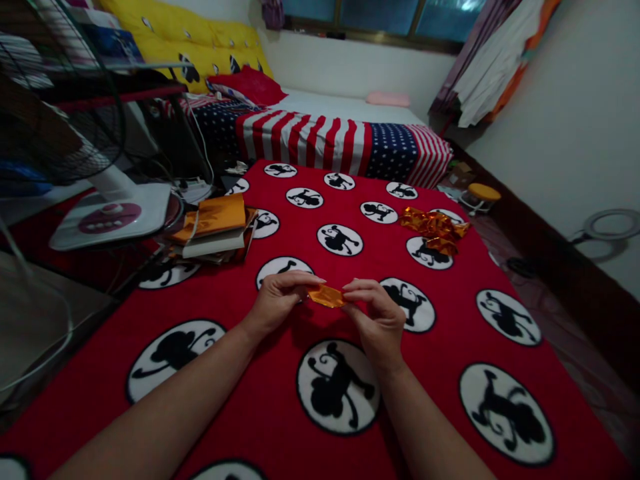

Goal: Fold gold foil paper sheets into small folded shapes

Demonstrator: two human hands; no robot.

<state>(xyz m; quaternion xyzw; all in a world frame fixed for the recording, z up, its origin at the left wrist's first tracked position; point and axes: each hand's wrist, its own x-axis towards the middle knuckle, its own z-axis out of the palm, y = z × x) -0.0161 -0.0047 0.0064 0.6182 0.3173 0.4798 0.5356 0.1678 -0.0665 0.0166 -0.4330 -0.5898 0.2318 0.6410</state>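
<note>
Your fingertips hide both ends of the orange foil piece [326, 297], left hand [280, 301] and right hand [379, 319] alike, and its creases are too small to read! Your forearms [163, 400] run out at the near edge, the red blanket [260, 413] with them. Left, the fan [109, 183] is cut off; far away, the window [381, 19] loses its top.

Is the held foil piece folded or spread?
Apparently folded: the foil piece is small, angular, held between left hand and right hand.
</note>
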